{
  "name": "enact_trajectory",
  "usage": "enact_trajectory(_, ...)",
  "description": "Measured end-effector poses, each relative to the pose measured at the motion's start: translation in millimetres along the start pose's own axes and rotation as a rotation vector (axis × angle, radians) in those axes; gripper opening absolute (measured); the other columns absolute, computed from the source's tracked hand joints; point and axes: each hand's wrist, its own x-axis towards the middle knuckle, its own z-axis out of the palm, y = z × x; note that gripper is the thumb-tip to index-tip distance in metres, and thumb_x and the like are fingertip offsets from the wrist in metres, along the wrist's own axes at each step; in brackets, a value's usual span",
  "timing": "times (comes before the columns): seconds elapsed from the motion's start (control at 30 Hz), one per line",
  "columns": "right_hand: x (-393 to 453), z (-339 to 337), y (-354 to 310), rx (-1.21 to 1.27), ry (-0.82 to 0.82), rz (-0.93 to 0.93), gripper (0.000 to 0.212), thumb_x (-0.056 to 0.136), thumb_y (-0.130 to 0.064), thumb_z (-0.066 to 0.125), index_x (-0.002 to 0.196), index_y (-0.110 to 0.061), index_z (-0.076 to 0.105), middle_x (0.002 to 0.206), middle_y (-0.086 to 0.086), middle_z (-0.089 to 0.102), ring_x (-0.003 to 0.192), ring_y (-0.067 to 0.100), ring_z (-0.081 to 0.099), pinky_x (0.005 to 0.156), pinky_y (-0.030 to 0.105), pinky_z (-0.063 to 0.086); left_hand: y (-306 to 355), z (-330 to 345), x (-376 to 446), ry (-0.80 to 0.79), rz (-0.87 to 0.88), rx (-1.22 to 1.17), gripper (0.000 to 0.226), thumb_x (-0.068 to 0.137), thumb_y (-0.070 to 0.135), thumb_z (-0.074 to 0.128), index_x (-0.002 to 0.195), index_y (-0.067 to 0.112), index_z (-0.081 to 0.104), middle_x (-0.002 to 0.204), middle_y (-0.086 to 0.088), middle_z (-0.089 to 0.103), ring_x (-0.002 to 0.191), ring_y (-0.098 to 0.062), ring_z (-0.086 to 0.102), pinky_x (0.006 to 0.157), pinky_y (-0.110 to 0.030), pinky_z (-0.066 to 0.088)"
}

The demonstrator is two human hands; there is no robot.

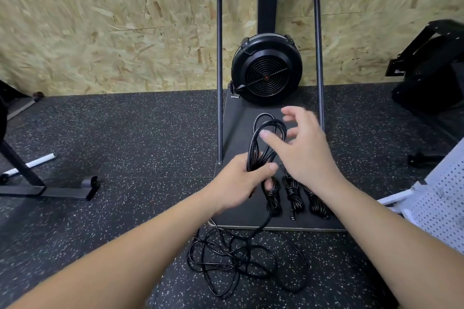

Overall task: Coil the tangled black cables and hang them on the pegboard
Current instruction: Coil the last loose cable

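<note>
My left hand (241, 180) grips a bundle of black cable loops (266, 138) that stand up above its fist. The same cable runs down from the hand to a loose tangle (241, 261) on the speckled floor. My right hand (301, 148) hovers just right of the loops with fingers spread, holding nothing. Three finished black coils (292, 193) lie side by side on the black platform (236, 218) under my hands, the right one partly hidden by my right wrist. A white pegboard (442, 195) leans at the right edge.
A black fan unit (266, 70) stands at the back of the platform inside a tall metal tube frame (219, 83). Behind is a chipboard wall. Black equipment (431, 68) sits at the right, and a black stand base (50, 190) lies on the floor at left.
</note>
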Motion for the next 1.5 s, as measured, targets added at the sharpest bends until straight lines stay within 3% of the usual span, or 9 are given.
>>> enact_trajectory(0.13,0,3,5,0.359,-0.333,0.249,0.038,0.104,-0.051,0.068,0.096,-0.015,0.075,0.101,0.004,0.082,0.087,0.031,0.078,0.085,0.065,0.062,-1,4,-5,-0.136,-0.018,-0.016,0.043,0.115,0.027,0.057,0.085,-0.002,0.066,0.095,-0.029,0.073,0.076,-0.015,0.066,0.067,-0.021,0.048)
enact_trajectory(0.23,0,3,3,0.615,-0.327,0.323,0.046,0.107,-0.051,0.065,0.089,-0.010,0.069,0.093,0.006,0.075,0.097,0.039,0.076,0.076,0.048,0.062,-1,-1,-6,-0.210,-0.077,-0.240,0.030,0.115,0.022,0.058,0.091,0.004,0.066,0.088,-0.032,0.063,0.113,-0.027,0.077,0.073,-0.014,0.053)
enact_trajectory(0.4,5,5,-5,0.833,-0.340,0.449,0.059,0.103,-0.064,0.064,0.082,-0.010,0.071,0.104,0.025,0.071,0.093,0.039,0.077,0.062,0.042,0.049,0,-1,-5,-0.338,-0.092,-0.404,0.017,0.115,0.018,0.057,0.123,0.007,0.065,0.089,-0.017,0.062,0.075,-0.030,0.063,0.092,-0.056,0.058)
enact_trajectory(0.53,7,4,6,0.954,-0.376,0.475,0.062,0.106,-0.059,0.058,0.113,0.001,0.072,0.122,0.019,0.076,0.119,0.037,0.075,0.111,0.058,0.056,-2,-2,0,-0.129,-0.064,-0.437,0.018,0.117,0.016,0.050,0.112,0.003,0.062,0.075,-0.006,0.053,0.062,-0.018,0.048,0.072,-0.043,0.060)
enact_trajectory(0.73,-19,13,23,0.543,-0.930,0.404,0.037,0.102,-0.028,0.078,0.135,-0.014,0.069,0.136,0.003,0.076,0.132,0.015,0.069,0.124,0.045,0.041,-8,-26,17,0.249,-0.086,-0.651,0.016,0.115,0.017,0.056,0.109,0.004,0.065,0.095,-0.018,0.075,0.079,-0.029,0.074,0.087,-0.049,0.067)
enact_trajectory(0.87,-37,39,22,0.560,-0.919,0.490,0.038,0.097,-0.006,0.081,0.131,-0.003,0.063,0.127,0.024,0.077,0.127,0.030,0.073,0.118,0.044,0.052,-2,-29,18,0.325,-0.028,-0.676,0.015,0.115,0.015,0.055,0.114,0.003,0.064,0.094,-0.016,0.075,0.082,-0.025,0.075,0.086,-0.040,0.066)
enact_trajectory(1.03,-32,49,21,0.589,-0.568,0.609,0.025,0.104,-0.019,0.076,0.112,0.005,0.071,0.092,0.014,0.080,0.089,0.027,0.082,0.076,0.033,0.065,-5,-51,22,0.470,0.066,-0.573,0.013,0.112,0.019,0.060,0.111,0.008,0.068,0.089,-0.010,0.067,0.069,-0.020,0.054,0.067,-0.037,0.045)
enact_trajectory(1.23,-42,46,-9,-0.249,-0.728,0.026,0.044,0.110,-0.038,0.059,0.074,-0.018,0.073,0.065,-0.005,0.075,0.055,0.013,0.064,0.063,0.032,0.053,-17,-49,19,0.451,0.011,-0.147,0.020,0.109,0.022,0.059,0.102,0.005,0.066,0.078,-0.006,0.064,0.062,-0.024,0.047,0.063,-0.042,0.040)
enact_trajectory(1.5,-18,15,-14,0.635,-0.614,0.319,0.018,0.100,-0.012,0.077,0.117,-0.009,0.079,0.088,0.011,0.077,0.078,0.020,0.058,0.074,0.029,0.049,-10,-46,9,0.090,-0.292,-0.183,0.067,0.100,0.079,0.054,0.085,0.016,0.070,0.079,-0.014,0.057,0.063,-0.022,0.045,0.059,-0.034,0.031)
